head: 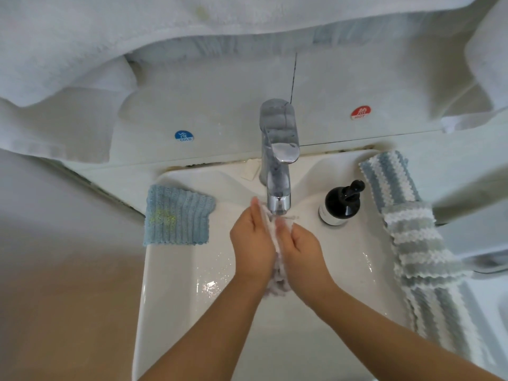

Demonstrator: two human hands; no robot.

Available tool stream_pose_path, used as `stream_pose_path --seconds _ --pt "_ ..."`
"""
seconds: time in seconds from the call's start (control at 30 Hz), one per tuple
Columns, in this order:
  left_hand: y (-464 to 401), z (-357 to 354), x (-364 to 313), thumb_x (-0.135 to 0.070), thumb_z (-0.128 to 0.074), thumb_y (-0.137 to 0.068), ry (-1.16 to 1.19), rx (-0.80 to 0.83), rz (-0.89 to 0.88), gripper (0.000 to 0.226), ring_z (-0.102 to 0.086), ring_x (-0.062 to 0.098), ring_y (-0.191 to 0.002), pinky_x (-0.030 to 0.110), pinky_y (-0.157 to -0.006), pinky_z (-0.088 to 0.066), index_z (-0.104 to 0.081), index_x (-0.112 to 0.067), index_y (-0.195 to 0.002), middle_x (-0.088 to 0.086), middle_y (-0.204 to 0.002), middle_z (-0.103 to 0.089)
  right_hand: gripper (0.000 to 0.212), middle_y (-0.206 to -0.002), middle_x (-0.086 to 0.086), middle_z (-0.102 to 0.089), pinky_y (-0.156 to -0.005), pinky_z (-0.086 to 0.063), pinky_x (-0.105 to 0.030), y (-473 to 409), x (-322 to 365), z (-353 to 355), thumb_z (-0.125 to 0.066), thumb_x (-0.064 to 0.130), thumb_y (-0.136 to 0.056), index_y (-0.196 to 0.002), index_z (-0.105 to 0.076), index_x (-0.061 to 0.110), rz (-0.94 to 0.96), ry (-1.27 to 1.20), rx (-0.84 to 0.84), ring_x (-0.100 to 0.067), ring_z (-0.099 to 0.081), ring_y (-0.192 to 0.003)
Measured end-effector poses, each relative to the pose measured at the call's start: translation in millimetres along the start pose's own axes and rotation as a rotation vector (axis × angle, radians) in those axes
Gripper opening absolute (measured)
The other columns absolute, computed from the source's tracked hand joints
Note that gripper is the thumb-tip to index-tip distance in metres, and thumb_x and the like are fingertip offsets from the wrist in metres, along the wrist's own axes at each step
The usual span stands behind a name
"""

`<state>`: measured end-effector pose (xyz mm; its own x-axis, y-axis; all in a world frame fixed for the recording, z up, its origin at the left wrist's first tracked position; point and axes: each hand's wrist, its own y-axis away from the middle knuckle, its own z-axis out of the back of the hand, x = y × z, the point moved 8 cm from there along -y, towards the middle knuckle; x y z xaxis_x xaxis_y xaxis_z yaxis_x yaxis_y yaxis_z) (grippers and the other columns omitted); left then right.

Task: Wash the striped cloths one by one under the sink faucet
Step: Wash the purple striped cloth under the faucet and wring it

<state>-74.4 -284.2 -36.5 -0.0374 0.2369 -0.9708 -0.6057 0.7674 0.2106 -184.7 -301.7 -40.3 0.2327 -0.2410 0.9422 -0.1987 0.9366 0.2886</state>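
A wet pale striped cloth (278,281) is bunched between my two palms right below the chrome faucet (278,152), over the white sink (176,298). My left hand (251,243) presses it from the left and my right hand (302,251) from the right, fingers fairly straight and pointing toward the spout. Most of the cloth is hidden between the hands. A blue cloth with a yellow-green stain (177,215) lies on the sink's left rim. Several blue-and-white striped cloths (412,237) lie along the right rim.
A dark soap pump bottle (341,204) stands just right of the faucet. White towels (82,50) hang above on the wall. Blue cold (184,136) and red hot (360,113) stickers mark the wall behind the faucet. Water drops speckle the basin at left.
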Motion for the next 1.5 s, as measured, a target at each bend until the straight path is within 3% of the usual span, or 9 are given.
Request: stream_pose_path --seconds 0.2,0.3,0.5,0.67,0.77,1.0,1.17,1.4,1.5 --pt "24.4 -15.1 3.7 -0.026 -0.042 -0.103 -0.116 0.095 -0.032 0.045 -0.046 0.003 -0.046 0.021 -0.048 -0.039 -0.048 -0.015 -0.061 -0.005 -0.051 -0.049 0.042 -0.057 0.0 -0.048 -0.055 -0.039 -0.027 -28.8 2.7 11.5 -0.044 0.034 -0.102 -0.067 -0.05 0.011 -0.021 -0.035 -0.03 -0.01 -0.046 -0.055" --pt "5.0 1.6 -0.1 -0.032 -0.039 -0.104 -0.086 -0.036 -0.014 0.049 -0.042 0.0 -0.045 0.016 -0.047 -0.037 -0.046 -0.012 -0.059 -0.008 -0.048 -0.046 0.044 -0.054 0.0 -0.042 -0.051 -0.033 -0.025 -4.7 -1.3 0.2 -0.045 0.034 -0.1 -0.065 -0.048 0.008 0.01 0.01 0.048 -0.011 -0.039 -0.052" --pt "21.4 -11.4 10.7 -0.024 -0.043 -0.104 -0.1 0.067 -0.016 0.044 -0.047 0.008 -0.053 0.027 -0.054 -0.041 -0.049 -0.015 -0.061 -0.003 -0.054 -0.05 0.04 -0.055 0.005 -0.048 -0.055 -0.038 -0.023 -32.4 6.2 8.5 -0.05 0.029 -0.1 -0.062 -0.046 0.016 -0.009 0.002 -0.022 -0.001 -0.044 -0.048" --pt "-1.2 7.9 -0.4 -0.035 -0.037 -0.104 -0.07 -0.081 -0.017 0.049 -0.042 0.003 -0.047 0.02 -0.053 -0.038 -0.042 -0.017 -0.058 -0.01 -0.048 -0.046 0.045 -0.052 0.004 -0.044 -0.049 -0.035 -0.018 -4.2 -0.7 -2.4 -0.044 0.033 -0.101 -0.063 -0.046 0.009 0.032 0.067 0.023 -0.004 -0.041 -0.048" --pt "11.6 -3.3 -4.0 -0.028 -0.038 -0.104 -0.071 -0.003 -0.025 0.047 -0.042 -0.002 -0.043 0.012 -0.048 -0.036 -0.044 -0.017 -0.059 -0.01 -0.046 -0.046 0.045 -0.058 -0.002 -0.05 -0.051 -0.04 -0.022 -17.0 -3.2 2.9 -0.047 0.035 -0.101 -0.068 -0.05 0.003 -0.015 0.004 -0.039 -0.009 -0.047 -0.054" --pt "-5.3 4.7 8.6 -0.036 -0.038 -0.104 -0.024 -0.027 0.022 0.051 -0.047 0.013 -0.057 0.031 -0.057 -0.043 -0.047 -0.003 -0.067 0.006 -0.059 -0.048 0.045 -0.044 0.012 -0.045 -0.049 -0.035 -0.017 0.1 2.8 -1.9 -0.046 0.03 -0.101 -0.058 -0.044 0.017 0.041 0.047 -0.005 -0.001 -0.041 -0.045" --pt "18.0 -15.5 11.8 -0.026 -0.045 -0.103 -0.066 0.147 0.007 0.041 -0.051 0.011 -0.057 0.033 -0.057 -0.045 -0.051 -0.015 -0.064 -0.005 -0.054 -0.052 0.04 -0.058 0.0 -0.052 -0.057 -0.041 -0.026 -32.9 5.6 11.1 -0.047 0.029 -0.101 -0.064 -0.048 0.013 -0.011 0.022 -0.07 -0.007 -0.048 -0.054" --pt "2.6 -5.0 1.0 -0.028 -0.041 -0.104 -0.044 0.047 -0.023 0.045 -0.047 0.0 -0.05 0.016 -0.052 -0.041 -0.049 -0.015 -0.062 -0.01 -0.051 -0.051 0.044 -0.046 0.01 -0.047 -0.048 -0.035 -0.014 -11.4 6.2 3.2 -0.046 0.029 -0.101 -0.059 -0.044 0.018 0.04 0.047 -0.02 0.0 -0.042 -0.045" --pt "16.2 -13.8 6.6 -0.023 -0.043 -0.104 -0.129 0.118 -0.034 0.042 -0.049 0.004 -0.052 0.029 -0.053 -0.046 -0.049 -0.018 -0.063 -0.008 -0.051 -0.052 0.042 -0.051 0.01 -0.047 -0.052 -0.036 -0.021 -33.6 4.1 10.2 -0.048 0.029 -0.101 -0.061 -0.044 0.018 -0.026 0.023 -0.048 -0.002 -0.042 -0.047"
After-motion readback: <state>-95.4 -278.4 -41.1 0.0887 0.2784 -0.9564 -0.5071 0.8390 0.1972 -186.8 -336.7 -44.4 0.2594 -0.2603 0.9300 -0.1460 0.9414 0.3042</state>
